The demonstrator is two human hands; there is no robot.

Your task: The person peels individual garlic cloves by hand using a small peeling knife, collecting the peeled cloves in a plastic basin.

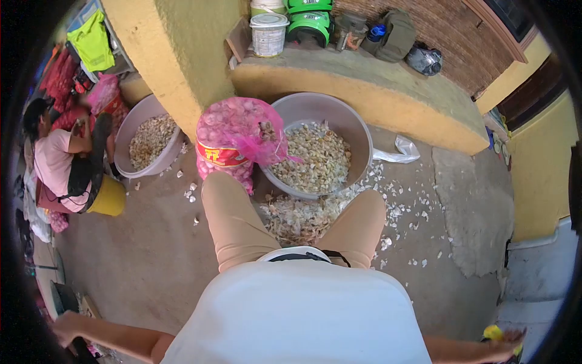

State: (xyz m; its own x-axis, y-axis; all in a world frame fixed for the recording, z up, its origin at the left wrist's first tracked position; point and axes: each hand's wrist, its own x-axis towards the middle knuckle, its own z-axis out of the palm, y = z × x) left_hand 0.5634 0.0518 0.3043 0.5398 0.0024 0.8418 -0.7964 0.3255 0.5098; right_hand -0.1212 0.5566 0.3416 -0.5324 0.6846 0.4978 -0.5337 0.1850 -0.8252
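Note:
My arms are stretched out to both sides, away from my body. My left hand (66, 328) is at the lower left edge, fingers loosely extended and blurred, with nothing visible in it. At the lower right, my right hand (508, 346) has its fingers spread beside a yellow object (493, 332). In front of my knees stands a large grey plastic tub (362, 136) holding many garlic cloves (318, 159). A pink mesh sack of garlic bulbs (227, 125) leans against the tub's left side. Garlic skins (303, 218) lie heaped between my legs.
At left a co-worker (63, 145) sits by a yellow bucket (109, 197) and another tub (124, 145) of garlic. A ledge (364, 76) ahead carries a white bucket (269, 36), green helmets (309, 27) and a backpack (394, 36). A yellow pillar (163, 54) rises left of centre.

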